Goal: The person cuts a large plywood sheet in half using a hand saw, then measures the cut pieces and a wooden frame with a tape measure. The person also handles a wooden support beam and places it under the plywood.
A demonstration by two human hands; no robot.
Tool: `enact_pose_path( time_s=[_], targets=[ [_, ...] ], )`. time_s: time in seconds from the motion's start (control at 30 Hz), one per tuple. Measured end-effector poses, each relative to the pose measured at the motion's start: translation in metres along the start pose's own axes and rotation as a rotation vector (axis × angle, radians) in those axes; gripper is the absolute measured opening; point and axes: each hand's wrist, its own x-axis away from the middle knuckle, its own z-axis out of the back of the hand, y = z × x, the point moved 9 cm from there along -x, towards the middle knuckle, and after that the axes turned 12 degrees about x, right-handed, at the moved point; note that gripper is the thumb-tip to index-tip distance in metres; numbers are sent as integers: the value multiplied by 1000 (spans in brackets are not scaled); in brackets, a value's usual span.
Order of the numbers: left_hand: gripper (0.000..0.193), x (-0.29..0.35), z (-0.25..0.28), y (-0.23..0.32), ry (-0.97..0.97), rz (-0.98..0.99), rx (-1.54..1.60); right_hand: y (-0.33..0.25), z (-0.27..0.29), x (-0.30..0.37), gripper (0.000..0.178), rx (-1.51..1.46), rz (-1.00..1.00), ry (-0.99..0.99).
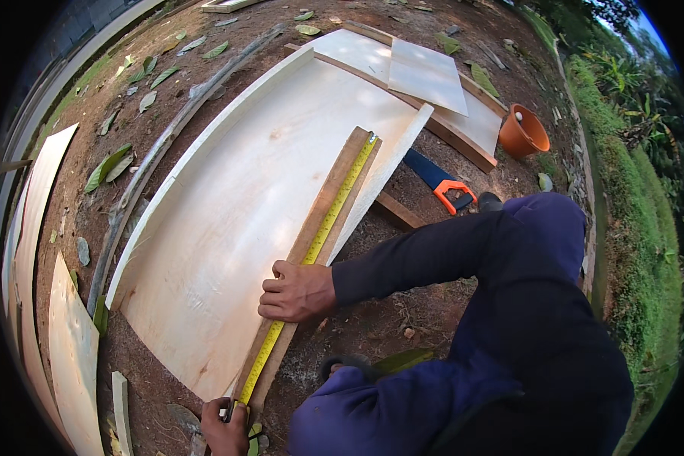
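A yellow tape measure [331,216] is drawn out along a brown wooden strip [332,188]. The tape's hooked end sits at the strip's far end. At the near end, my left hand [225,428] is closed around the tape case, which is mostly hidden by the fingers. Partway along, my right hand [298,292] presses over tape and strip with its fingers curled round them. Beneath lies a pale plywood panel [228,205] with raised wooden edges along its long sides; the strip rests beside the right edge.
A handsaw [450,191] with an orange-and-black handle lies right of the panel, near an orange bucket [524,132]. Beyond stands another framed panel [349,50] bearing a loose plywood square [427,77]. Plywood offcuts [74,357] and a long pole [159,142] lie on the left.
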Motion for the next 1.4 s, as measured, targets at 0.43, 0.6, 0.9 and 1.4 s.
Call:
enact_pose_path(
  time_s=[0.43, 0.6, 0.9, 1.4],
  targets=[
    [39, -68, -172, 276, -408, -386, -316, 143, 92, 237, 75, -6, -359, -466],
    [39, -60, -249, 342, -512, -428, -384, 175, 91, 335, 67, -19, -365, -281],
    [55, -74, -360, 338, -686, -268, -391, 226, 41, 421, 64, -126, -275, -227],
    [63, -56, -393, 318, -637, -83, -385, 230, 22, 433, 54, -98, -162, -143]
  ],
)
